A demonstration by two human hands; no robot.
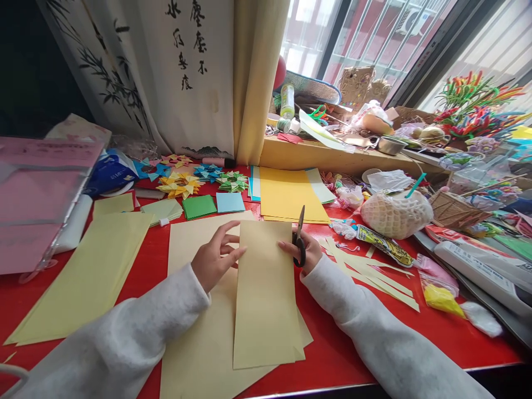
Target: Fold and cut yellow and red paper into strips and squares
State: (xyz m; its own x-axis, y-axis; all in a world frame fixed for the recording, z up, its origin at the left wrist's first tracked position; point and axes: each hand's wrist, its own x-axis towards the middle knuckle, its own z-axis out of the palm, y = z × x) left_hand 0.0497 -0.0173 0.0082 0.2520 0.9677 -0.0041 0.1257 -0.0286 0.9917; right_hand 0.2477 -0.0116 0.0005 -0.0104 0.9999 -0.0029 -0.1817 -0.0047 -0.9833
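Both hands pinch one strip of pale yellow paper (pixel 266 305) near its upper end. Left hand (pixel 218 255): thumb in front of the left edge, fingers partly hidden behind it; the pressure cannot be told. Right hand (pixel 305 252): thumb on the front face at the right edge, with a pair of scissors (pixel 300 244) held in the same hand, blades upward.

The strip lies between the hands, its long side running toward the person, over a larger sheet (pixel 187 343) on the red table (pixel 332 349). Handling: expect a light, flexible piece that creases readily and slides easily on paper. Take hold by the side edges close to the corners, with light pressure; keep fingers clear of the blades.

Containers, right side: a woven basket (pixel 449 209) holds small colourful items, too crowded to tell apart. A netted pouch (pixel 397 219) has a teal stick (pixel 415 185) protruding from its top. Near the table edge, a clear bag (pixel 428 281) holds a yellow mass (pixel 444 302). On the windowsill (pixel 316 156) stand a bottle (pixel 287 101) and a metal tin (pixel 391 147); the contents of the tin cannot be told.
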